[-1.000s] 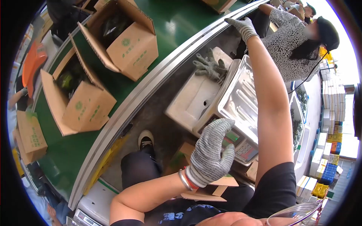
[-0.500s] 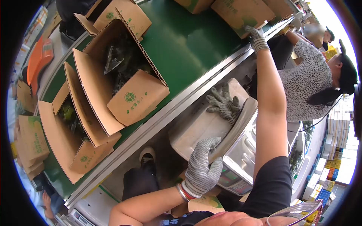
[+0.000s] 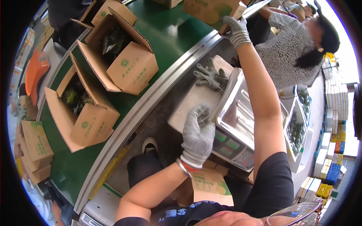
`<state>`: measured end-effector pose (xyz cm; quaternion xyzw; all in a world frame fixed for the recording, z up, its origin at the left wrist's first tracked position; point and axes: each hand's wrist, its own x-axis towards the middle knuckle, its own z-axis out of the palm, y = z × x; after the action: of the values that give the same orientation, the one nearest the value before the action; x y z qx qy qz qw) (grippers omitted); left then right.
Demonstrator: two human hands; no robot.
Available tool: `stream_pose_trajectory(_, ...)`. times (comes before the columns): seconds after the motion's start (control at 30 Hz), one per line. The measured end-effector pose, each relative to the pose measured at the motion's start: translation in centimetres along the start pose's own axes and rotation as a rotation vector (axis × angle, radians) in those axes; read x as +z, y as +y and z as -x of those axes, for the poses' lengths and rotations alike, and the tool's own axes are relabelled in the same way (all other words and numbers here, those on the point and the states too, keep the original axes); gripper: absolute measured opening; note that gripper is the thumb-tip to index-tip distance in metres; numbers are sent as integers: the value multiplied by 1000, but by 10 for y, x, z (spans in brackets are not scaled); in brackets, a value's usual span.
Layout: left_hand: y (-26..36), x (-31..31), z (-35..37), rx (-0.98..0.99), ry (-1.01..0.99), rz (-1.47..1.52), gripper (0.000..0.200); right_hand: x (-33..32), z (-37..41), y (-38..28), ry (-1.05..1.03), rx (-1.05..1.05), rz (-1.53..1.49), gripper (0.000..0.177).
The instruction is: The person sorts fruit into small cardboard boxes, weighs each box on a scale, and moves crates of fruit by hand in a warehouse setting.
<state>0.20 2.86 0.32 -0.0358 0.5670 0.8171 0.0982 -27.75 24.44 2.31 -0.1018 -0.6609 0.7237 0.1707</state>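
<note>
My right hand (image 3: pixel 236 31), in a striped grey glove, reaches far forward and grips the near end of a closed cardboard box (image 3: pixel 205 14) on the green conveyor belt (image 3: pixel 169 32). In front of my body, my left hand (image 3: pixel 198 137), also gloved, hovers with loosely curled fingers and nothing in it. It is nearest to a weighing scale (image 3: pixel 235 145) with a metal tray and lit green displays. A pair of spare gloves (image 3: pixel 211 75) lies on a pale flat-topped surface (image 3: pixel 188 107) just beyond that hand.
Two open cartons (image 3: pixel 130 69) (image 3: pixel 94 124) holding dark, plastic-wrapped contents stand on the belt at left. The belt's metal rail (image 3: pixel 151 101) runs diagonally. A printed carton (image 3: pixel 211 188) sits below my left hand. A co-worker (image 3: pixel 283 49) is at right, near white crates of greens (image 3: pixel 296 130).
My view has shifted. My right hand and the closed box have come nearer along the belt. My left hand's fingers are more curled than before.
</note>
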Motion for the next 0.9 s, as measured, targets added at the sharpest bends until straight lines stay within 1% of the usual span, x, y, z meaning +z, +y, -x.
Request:
stream_pose_trajectory(0.07,4,-5,-4,88,-5,-14,47,-38,34,-17,-155,-127,14,56)
stream_pose_trajectory(0.13,8,-4,-7,149,24,61,49,-79,93,-38,-108,-185,-22,52)
stream_pose_trajectory(0.2,16,-2,-9,263,-50,103,54,-101,171,-80,-281,-231,3,55)
stream_pose_trajectory(0.27,16,9,-11,365,-126,121,56,-140,238,-97,-228,-111,173,63)
stream_pose_trajectory(0.33,10,29,-13,297,-281,233,67,-183,292,-100,-162,47,314,70)
stream_pose_trajectory(0.37,14,41,-11,279,-397,333,76,-226,305,-78,-160,-88,538,71)
stream_pose_trajectory(0.43,0,61,-16,409,-513,101,72,-241,338,-73,-221,-71,737,54)
stream_pose_trajectory(0.47,1,72,-12,430,-637,143,69,-248,354,-71,-254,-67,836,46)
stream_pose_trajectory(0.53,13,77,16,553,-631,-198,58,-271,359,-57,-399,-21,1220,40)
stream_pose_trajectory(0.57,9,82,26,589,-576,-204,57,-274,362,-49,-349,-9,1322,40)
stream_pose_trajectory(0.6,10,85,33,576,-593,-165,57,-266,363,-48,-304,2,1424,40)
stream_pose_trajectory(0.63,11,85,38,561,-603,-129,57,-265,365,-55,-262,166,1482,50)
stream_pose_trajectory(0.67,12,83,40,544,-609,-94,56,-254,372,-66,-91,-66,1282,55)
stream_pose_trajectory(0.7,11,79,33,584,-602,-189,60,-243,382,-75,71,-284,1068,60)
stream_pose_trajectory(0.77,17,71,29,533,-575,-97,58,-247,391,-92,235,-454,1032,71)
stream_pose_trajectory(0.8,27,67,31,502,-562,-52,57,-262,397,-101,240,-410,1223,77)
stream_pose_trajectory(0.83,42,64,38,412,-566,42,56,-260,404,-116,238,-439,1165,72)
stream_pose_trajectory(0.87,41,59,29,459,-580,-3,54,-256,413,-134,238,-462,1106,68)
stream_pose_trajectory(0.9,38,56,23,408,-550,87,53,-252,418,-150,252,-411,1020,61)
